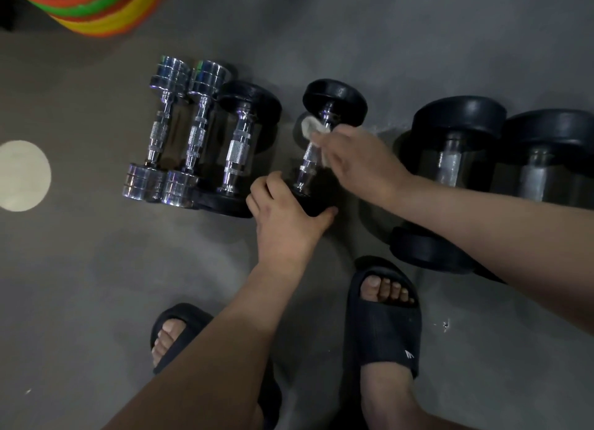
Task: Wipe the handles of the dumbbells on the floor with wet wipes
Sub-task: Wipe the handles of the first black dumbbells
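At frame centre: left hand fingers curling round lower plate of black dumbbell, steadying it; right hand fingers pinching wet wipe against chrome handle. Advising: wrapping wipe fully round knurling, stroking plate to plate, keeping plate braced against rolling

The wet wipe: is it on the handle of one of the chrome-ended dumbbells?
No, the right hand holds the wet wipe against the handle of a black-ended dumbbell, steadied by the left hand.

Your black sandals stand on grey floor; rainbow-coloured stacked discs upper left, pale round spot far left.
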`<state>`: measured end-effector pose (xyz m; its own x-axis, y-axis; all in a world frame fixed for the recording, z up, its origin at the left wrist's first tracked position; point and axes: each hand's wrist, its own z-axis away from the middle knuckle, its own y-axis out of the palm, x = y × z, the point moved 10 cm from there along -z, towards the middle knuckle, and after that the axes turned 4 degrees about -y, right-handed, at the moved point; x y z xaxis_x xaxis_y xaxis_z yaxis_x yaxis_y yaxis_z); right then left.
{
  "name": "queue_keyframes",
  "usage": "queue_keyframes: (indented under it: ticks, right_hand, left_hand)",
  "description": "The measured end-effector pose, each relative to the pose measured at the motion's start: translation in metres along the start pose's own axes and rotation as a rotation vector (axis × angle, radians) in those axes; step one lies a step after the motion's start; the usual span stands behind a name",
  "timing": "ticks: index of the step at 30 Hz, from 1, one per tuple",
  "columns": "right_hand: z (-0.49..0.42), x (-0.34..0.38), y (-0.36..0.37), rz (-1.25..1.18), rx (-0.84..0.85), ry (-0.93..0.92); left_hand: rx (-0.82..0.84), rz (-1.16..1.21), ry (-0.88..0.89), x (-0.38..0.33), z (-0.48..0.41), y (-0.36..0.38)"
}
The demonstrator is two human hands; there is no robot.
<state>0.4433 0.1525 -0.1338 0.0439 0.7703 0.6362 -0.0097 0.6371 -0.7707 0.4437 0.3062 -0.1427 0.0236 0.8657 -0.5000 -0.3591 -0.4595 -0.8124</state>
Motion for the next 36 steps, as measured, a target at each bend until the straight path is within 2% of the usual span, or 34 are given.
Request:
queue_keyframes:
  ticks: [2,4,6,11,15,19,24,27,31,36]
  right_hand:
    - [0.014,0.020,0.022,-0.036,0.141,-0.105]
    - [0.022,0.030,0.029,-0.030,0.180,-0.207]
    - [0.019,0.014,0.019,-0.058,0.149,-0.107]
    - [0.014,-0.036,-0.034,-0.034,-0.107,0.106]
    - [0.016,-0.045,-0.042,-0.069,-0.144,0.174]
    - [0.016,-0.049,-0.039,-0.162,-0.183,0.287]
    - [0.022,-0.071,-0.044,-0.215,-0.249,0.467]
    - [0.026,-0.070,-0.034,-0.262,-0.178,0.477]
    - [0.027,-0.059,-0.029,-0.291,-0.137,0.439]
    - [0.031,-0.051,-0.030,-0.318,-0.128,0.407]
  left_hand:
    - [-0.003,0.003,-0.006,0.000,0.000,-0.001]
    - [0.003,0.012,-0.011,0.000,-0.001,-0.001]
    - [0.025,0.009,-0.008,0.000,-0.002,0.000]
    - [0.074,0.019,0.030,-0.008,0.009,-0.002]
    - [0.140,-0.032,0.059,-0.015,0.012,0.001]
    - [0.222,-0.109,0.008,-0.019,0.001,0.008]
    - [0.108,-0.352,0.030,-0.032,-0.011,0.001]
    - [0.139,-0.396,-0.025,-0.035,-0.021,0.008]
    - [0.109,-0.305,-0.125,-0.024,-0.043,0.002]
    - [0.247,-0.160,-0.163,-0.006,-0.051,0.012]
